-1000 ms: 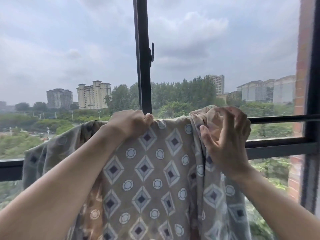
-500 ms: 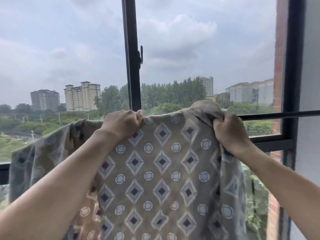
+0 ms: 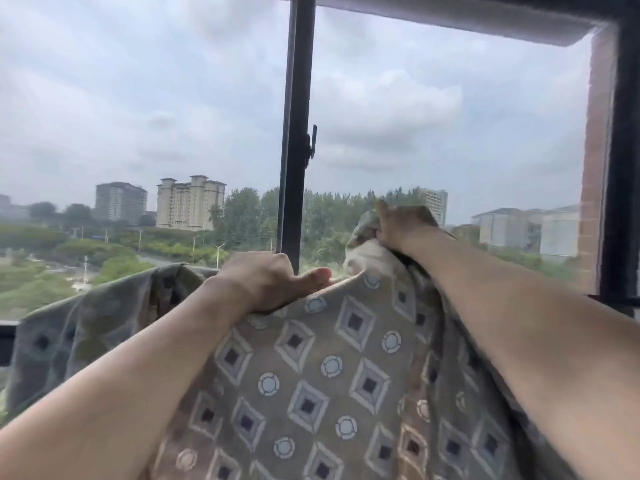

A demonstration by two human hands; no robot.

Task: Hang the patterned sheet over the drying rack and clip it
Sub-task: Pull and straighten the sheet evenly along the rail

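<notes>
Both hands were up at the window, holding the top edge of the sheet (image 3: 311,368). The left hand (image 3: 266,282) sat curled over the edge near the middle, knuckles up, thumb stretched flat along the fold toward the right, so the fabric was pinched between thumb and curled fingers. The fingertips themselves were tucked behind the cloth, so I couldn't see them.

The right hand (image 3: 401,226) was higher and further out, fist closed round a bunched wad of the sheet's upper right corner, with cloth bulging out just left of and below the knuckles.

Between the two hands the edge ran taut and sloped up to the right. From there the sheet hung straight down between the forearms, diamonds and circles facing the camera. To the left it draped off in shadow, down to the rail (image 3: 7,336) at the left edge. Whatever it hung over was hidden under the cloth. The frame's upright (image 3: 298,133) stood right behind the left hand.
</notes>
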